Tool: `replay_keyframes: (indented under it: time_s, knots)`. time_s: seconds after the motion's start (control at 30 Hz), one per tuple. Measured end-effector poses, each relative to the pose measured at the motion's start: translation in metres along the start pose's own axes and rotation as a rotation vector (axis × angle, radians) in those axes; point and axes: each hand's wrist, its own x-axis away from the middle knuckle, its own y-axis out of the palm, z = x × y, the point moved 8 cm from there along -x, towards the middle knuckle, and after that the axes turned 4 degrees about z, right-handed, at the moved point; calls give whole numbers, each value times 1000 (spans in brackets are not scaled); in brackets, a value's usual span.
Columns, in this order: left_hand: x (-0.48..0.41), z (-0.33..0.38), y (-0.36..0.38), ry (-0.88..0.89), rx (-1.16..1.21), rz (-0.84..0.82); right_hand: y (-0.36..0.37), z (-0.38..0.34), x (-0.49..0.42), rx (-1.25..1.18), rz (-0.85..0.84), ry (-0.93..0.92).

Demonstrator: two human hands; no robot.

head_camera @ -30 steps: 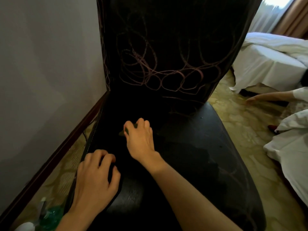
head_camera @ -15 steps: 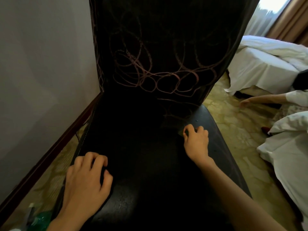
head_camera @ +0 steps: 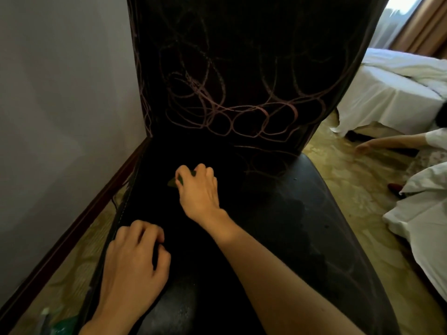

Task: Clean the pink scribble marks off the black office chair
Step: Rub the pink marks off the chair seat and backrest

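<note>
Head view: right hand (head_camera: 199, 194) grips a green pad (head_camera: 173, 182) on the chair (head_camera: 302, 213); left hand (head_camera: 131, 262) fingers (head_camera: 142, 228) curled, empty.

This was a bedroom, with the look of a hotel room. Well to the right of and beyond the right hand (head_camera: 198, 189), which pinched a small green pad (head_camera: 173, 182) on the black chair (head_camera: 314, 226), stood a bed (head_camera: 387, 93) draped in loose white sheets. Tan curtains (head_camera: 420, 25) hung behind it. Gold patterned carpet (head_camera: 350, 170) covered the floor on either side of the grip. To its left rose a plain pale wall (head_camera: 60, 93) edged with a dark wooden baseboard (head_camera: 79, 213). More white bedding (head_camera: 423, 226) lay far right.
</note>
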Motion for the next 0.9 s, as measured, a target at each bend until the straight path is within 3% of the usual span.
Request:
replay_keyframes:
  time_s: [0.1,0.27,0.37,0.53,0.63,0.77,0.9]
  knots:
    - [2,-5,4,-17,5,-28,-13,42,-10,82,45,19]
    - [4,-7,5,-22,-2,-35,-61,168,7,236,74,325]
    - [3,-5,7,-27,-31,-41,-68,189,16,240,62,395]
    - [1,-4,6,-37,-51,-52,-70,171,7,143,96,439]
    - [1,-4,7,-40,-51,-53,-64,120,-12,28,171,296]
    - [1,-5,8,-36,-55,-40,-29,54,-54,-27,109,138]
    - [-1,-6,7,-10,-29,-11,12,40,-76,9,12,127]
